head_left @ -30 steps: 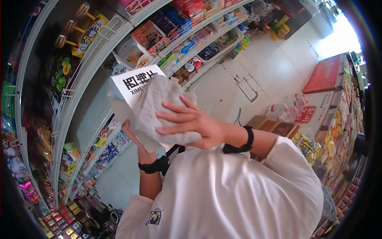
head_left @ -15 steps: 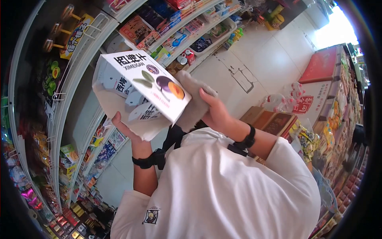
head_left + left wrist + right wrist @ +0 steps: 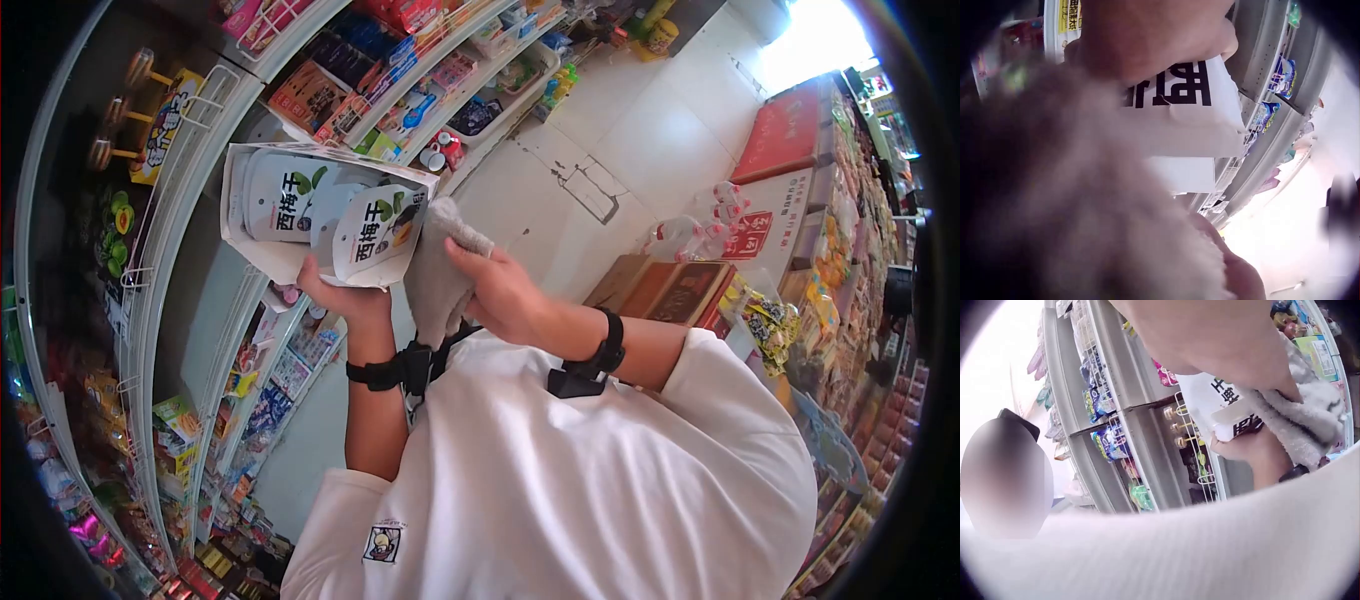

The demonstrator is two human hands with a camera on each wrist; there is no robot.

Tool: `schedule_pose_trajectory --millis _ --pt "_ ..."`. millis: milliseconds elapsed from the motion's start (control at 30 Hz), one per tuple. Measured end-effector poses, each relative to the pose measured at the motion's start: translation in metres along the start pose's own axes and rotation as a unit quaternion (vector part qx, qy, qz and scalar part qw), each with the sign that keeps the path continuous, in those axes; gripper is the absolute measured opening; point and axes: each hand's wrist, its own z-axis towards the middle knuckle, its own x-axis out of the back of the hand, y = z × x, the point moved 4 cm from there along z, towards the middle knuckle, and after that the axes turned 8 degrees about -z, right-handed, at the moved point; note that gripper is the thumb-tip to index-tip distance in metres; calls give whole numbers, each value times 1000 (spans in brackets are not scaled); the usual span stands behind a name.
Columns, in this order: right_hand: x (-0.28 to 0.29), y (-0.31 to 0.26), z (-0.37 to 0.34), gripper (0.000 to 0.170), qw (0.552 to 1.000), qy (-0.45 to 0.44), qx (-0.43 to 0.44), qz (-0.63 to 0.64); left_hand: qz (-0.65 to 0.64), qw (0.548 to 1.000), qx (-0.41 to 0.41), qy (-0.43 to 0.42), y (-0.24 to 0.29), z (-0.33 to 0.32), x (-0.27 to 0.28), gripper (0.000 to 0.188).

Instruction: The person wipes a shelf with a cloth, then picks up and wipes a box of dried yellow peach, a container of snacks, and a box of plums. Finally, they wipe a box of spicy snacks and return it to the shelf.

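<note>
Right, L to R: carton, open, w/ white packs, gripped by L hand; grey cloth beside it, pinched in R hand. Step (prob.): wiping; next needs steady carton, flat cloth.

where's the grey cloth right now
In the head view, the grey cloth is in the person's right hand, just right of the open white box that the left hand holds.
</note>
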Motion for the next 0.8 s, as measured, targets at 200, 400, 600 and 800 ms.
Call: schedule_pose_trajectory --millis 200,400,600,800 --pt "10 -20 25 41 988 75 128 46 -10 1000 1 24 -6 -14 -9 79" --pt "10 -49 50 42 971 173 144 -80 10 1000 -2 18 -8 -22 -8 82" --pt "31 -62 79 54 975 -46 107 -189 4 997 76 6 7 -36 0 79" --pt "34 -52 75 86 922 -181 30 -340 63 972 220 -52 9 -54 27 77"
